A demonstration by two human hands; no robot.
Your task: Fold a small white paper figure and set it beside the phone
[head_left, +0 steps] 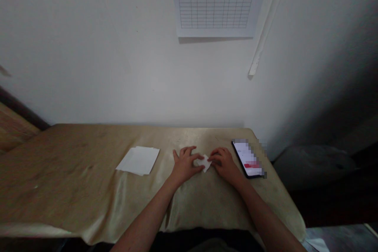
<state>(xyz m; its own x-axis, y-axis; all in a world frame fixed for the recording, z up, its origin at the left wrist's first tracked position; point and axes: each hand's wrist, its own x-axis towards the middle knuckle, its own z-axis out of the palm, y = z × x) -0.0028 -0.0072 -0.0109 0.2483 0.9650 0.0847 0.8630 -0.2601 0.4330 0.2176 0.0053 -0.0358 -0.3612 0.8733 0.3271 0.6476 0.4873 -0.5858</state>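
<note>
A small folded piece of white paper (pixel 204 162) lies on the table's tan cloth (pixel 88 165), between my two hands. My left hand (pixel 185 164) rests on the cloth with its fingers curled, and their tips pinch the paper's left edge. My right hand (pixel 225 162) pinches the paper's right edge, its fingers bent and close together. Most of the paper is hidden by my fingers.
A small stack of white paper sheets (pixel 138 160) lies left of my hands. A phone (pixel 248 158) with its screen lit lies right of my right hand, near the table's right edge. A white wall with a ruled chart (pixel 215 2) rises behind the table.
</note>
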